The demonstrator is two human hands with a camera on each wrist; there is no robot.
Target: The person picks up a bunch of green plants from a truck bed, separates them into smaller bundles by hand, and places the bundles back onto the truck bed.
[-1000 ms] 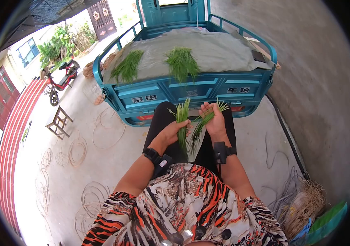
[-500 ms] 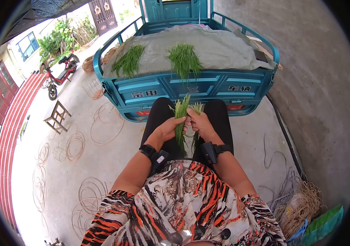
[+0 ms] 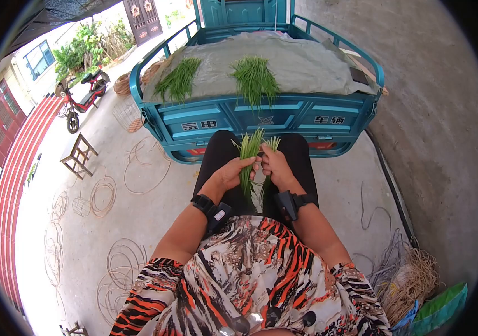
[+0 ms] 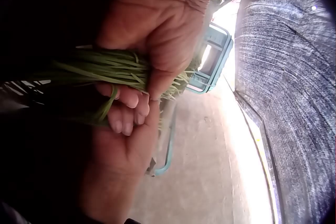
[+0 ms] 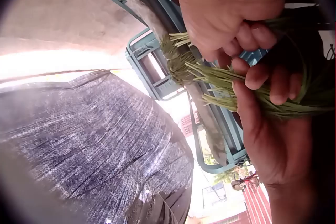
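In front of the lap, the left hand [image 3: 232, 172] has its fingers curled round a bunch of green stalks [image 3: 248, 150]. The right hand [image 3: 276, 165], touching it, pinches a thinner tuft [image 3: 271, 144]. Two heaps [image 3: 254, 79] already lie on the cart [image 3: 261, 120] ahead. The bunch in hand looks only part gathered and is not yet laid down.

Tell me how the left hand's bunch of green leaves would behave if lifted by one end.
Probably floppy: below the left hand the bunch of green leaves hangs, though its short tops stand upright. Likely light: one grip holds it, and the right hand holds a smaller bunch. Loose leaves may slip out; no tie shows.
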